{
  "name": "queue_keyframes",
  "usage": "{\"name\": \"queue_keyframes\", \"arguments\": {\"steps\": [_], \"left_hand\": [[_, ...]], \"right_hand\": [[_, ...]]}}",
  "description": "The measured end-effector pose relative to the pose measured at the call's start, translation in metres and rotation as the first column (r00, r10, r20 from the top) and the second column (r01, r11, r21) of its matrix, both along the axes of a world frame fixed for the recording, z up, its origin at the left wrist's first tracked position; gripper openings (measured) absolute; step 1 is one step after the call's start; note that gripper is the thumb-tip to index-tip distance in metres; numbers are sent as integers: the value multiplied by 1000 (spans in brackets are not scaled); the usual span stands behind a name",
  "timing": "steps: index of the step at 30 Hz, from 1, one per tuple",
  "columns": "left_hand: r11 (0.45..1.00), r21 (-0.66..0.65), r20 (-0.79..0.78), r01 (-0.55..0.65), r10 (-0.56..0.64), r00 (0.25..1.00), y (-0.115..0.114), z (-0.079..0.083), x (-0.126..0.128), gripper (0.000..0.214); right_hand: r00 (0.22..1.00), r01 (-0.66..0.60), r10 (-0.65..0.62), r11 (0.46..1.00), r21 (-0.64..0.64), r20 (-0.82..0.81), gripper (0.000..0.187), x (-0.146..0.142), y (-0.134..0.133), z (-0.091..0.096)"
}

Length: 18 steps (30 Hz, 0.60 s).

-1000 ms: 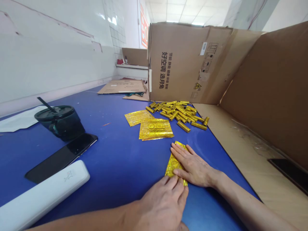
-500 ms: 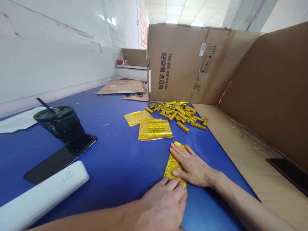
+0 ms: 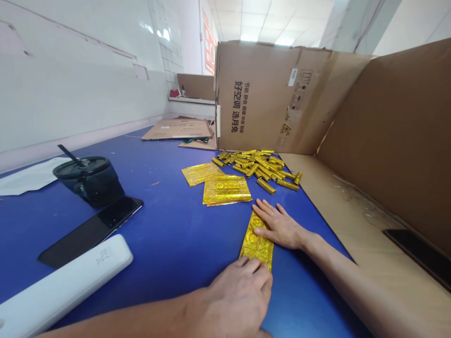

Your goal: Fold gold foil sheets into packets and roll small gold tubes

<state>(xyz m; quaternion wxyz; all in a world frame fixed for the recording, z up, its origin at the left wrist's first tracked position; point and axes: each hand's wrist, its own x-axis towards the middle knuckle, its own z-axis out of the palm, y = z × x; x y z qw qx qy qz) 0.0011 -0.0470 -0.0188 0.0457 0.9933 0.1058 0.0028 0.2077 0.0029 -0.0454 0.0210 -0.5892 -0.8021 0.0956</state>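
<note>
Lying on the table, the gold paper has the right hand spread across its far end; the left hand curls over the near end, grip impossible to tell.

On the table, a foil strip is covered at its far end by the right hand and at its near end by the left hand. Behind it, flat foil sheets are laid overlapping; behind these, to the right, rolled foil pieces are heaped before a cardboard panel. At left, a phone is placed between a cup behind and a long case in front.
</note>
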Motion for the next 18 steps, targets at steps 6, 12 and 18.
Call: {"name": "queue_keyframes", "arguments": {"steps": [6,12,18], "left_hand": [[999,-32,8,2,-2,1000,2,4,-1,61],[995,-95,12,-38,40,999,2,4,-6,61],[992,-68,62,-110,114,991,0,-3,-9,60]], "right_hand": [[995,101,-101,995,-2,-14,71,6,16,2],[994,113,-113,993,22,-15,73,4,16,0],[994,102,-101,994,39,-29,73,6,15,-2]]}}
